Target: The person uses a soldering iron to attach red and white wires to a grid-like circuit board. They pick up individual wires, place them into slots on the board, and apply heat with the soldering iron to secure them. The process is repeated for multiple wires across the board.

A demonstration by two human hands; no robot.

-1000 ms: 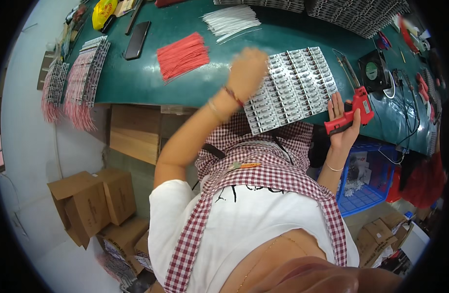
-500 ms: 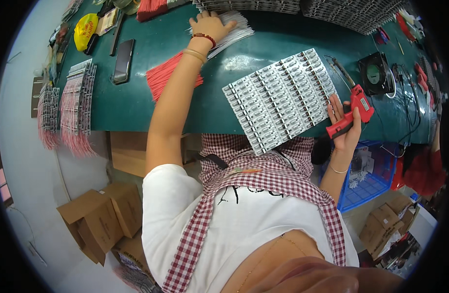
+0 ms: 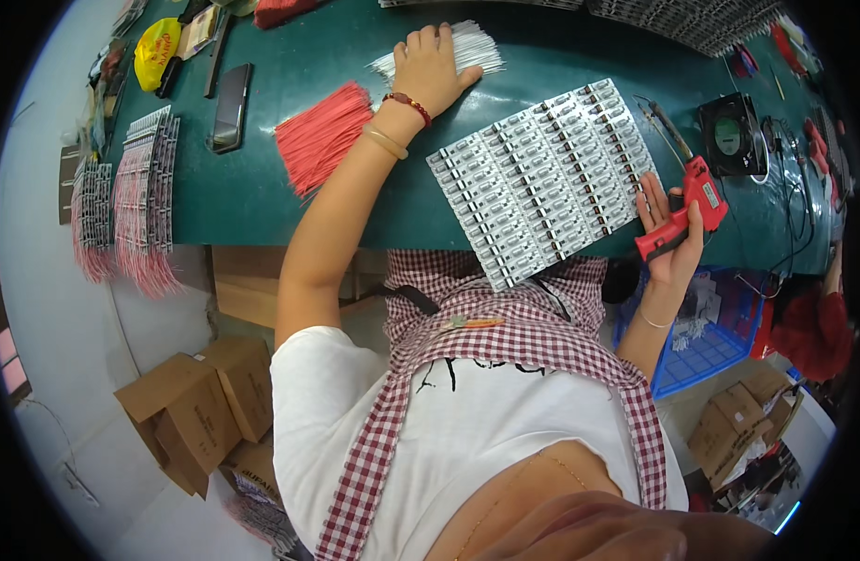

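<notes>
My left hand (image 3: 433,77) lies on a loose bundle of thin white wires (image 3: 480,49) at the back of the table, fingers stretched out and thumb apart. A sheaf of red wires (image 3: 320,136) is fanned out left of that forearm. In my right hand (image 3: 671,257) is a red soldering gun (image 3: 703,198), gripped by its handle, its metal tip pointing away. The fingers of this same hand touch the right edge of a white panel of small circuit boards (image 3: 547,182), which lies tilted and juts over the table's near edge.
A black fan (image 3: 732,136) stands right of the soldering gun. Phone (image 3: 230,107) and yellow bundle (image 3: 156,54) lie at the left. Stacked boards with pink wires (image 3: 146,187) hang at the left edge. Below right is a blue crate (image 3: 706,360); cardboard boxes (image 3: 192,411) stand below left.
My left hand has shifted right and nearer over the white wires, fingers now more together. The right hand keeps hold of the soldering gun. The view has moved slightly.
</notes>
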